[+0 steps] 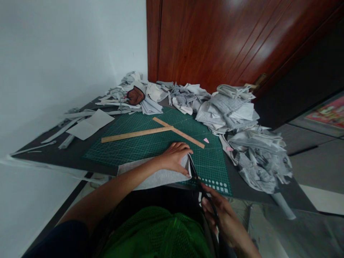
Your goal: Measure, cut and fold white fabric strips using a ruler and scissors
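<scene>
A strip of light grey fabric (pixel 153 180) lies along the near edge of the green cutting mat (pixel 129 152). My left hand (pixel 176 158) grips its right end, with the fingers on the far edge and the thumb on the near edge. In my right hand (pixel 221 211) is a pair of black-handled scissors (pixel 197 177). Their blades point away from me and lie against the fabric's right end, close to my left fingertips. How far the blades are apart I cannot tell. My right fingers are wrapped round the handles and partly hidden.
Two wooden rulers (pixel 134 134) cross on the mat beyond my left hand. Grey fabric heaps (pixel 228 111) line the back and right of the dark table (pixel 61 152). White paper (pixel 91 123) lies at left, a small pink scrap (pixel 206 140) at right. A wooden door (pixel 204 43) stands behind.
</scene>
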Demonstrator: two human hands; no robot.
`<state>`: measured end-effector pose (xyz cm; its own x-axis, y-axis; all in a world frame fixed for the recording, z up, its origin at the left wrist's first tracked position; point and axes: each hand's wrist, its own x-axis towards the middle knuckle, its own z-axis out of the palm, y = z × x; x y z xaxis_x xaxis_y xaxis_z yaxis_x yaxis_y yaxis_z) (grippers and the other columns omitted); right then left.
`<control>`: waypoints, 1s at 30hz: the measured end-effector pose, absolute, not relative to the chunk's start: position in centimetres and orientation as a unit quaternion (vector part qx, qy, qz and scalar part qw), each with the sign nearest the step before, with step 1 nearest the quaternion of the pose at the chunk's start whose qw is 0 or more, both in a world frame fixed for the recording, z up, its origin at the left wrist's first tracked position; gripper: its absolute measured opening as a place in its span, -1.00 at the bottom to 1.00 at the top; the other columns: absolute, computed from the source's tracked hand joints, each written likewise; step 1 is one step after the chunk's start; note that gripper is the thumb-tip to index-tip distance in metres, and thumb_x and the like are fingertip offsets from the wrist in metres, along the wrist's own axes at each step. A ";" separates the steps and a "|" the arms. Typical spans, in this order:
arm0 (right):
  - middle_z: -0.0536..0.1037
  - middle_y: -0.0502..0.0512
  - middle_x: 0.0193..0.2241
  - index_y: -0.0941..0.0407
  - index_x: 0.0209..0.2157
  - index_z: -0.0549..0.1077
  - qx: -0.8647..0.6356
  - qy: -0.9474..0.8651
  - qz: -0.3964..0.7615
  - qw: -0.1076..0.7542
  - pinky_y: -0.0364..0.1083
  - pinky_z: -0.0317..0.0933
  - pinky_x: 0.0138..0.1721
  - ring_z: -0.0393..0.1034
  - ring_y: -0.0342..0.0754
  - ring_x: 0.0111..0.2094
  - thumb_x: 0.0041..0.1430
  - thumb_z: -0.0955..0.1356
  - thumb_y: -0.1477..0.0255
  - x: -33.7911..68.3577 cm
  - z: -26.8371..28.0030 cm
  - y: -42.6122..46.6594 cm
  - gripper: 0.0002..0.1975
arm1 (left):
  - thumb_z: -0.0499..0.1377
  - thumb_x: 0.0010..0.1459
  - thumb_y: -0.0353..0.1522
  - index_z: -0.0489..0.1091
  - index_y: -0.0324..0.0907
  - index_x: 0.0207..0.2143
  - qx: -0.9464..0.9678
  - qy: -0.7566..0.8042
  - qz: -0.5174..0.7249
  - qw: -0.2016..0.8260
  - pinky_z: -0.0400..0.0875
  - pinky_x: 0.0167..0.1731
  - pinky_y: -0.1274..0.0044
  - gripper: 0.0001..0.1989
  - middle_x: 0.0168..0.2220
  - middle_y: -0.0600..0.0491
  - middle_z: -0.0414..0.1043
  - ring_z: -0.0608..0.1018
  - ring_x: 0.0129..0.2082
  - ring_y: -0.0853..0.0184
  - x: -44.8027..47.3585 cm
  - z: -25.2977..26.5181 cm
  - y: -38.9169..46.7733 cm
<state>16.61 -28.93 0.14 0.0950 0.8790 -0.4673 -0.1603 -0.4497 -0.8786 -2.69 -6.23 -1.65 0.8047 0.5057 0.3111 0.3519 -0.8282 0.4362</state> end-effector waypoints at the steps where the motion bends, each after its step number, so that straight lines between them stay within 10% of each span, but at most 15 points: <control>1: 0.33 -0.19 -0.54 0.09 0.32 0.26 -0.599 -0.301 0.607 0.427 -0.28 0.04 -0.73 0.08 -0.27 -0.66 0.09 0.54 -0.01 16.7 0.2 -28.8 -0.10 | 0.47 -0.20 0.11 0.32 -0.08 0.11 0.929 0.233 0.221 0.181 0.21 0.21 0.17 -0.11 0.15 -0.12 0.34 0.35 0.22 -0.05 -2.7 -1.6 -6.3; 30: 0.31 -0.19 -0.53 0.08 0.32 0.27 -0.605 -0.318 0.595 0.423 -0.27 0.02 -0.71 0.09 -0.26 -0.65 0.07 0.54 -0.04 16.4 0.3 -28.9 -0.09 | 0.43 -0.24 0.19 0.38 -0.10 0.05 0.929 0.261 0.221 0.143 0.22 0.15 0.18 -0.11 0.09 -0.10 0.42 0.40 0.13 -0.05 -2.8 -1.4 -6.9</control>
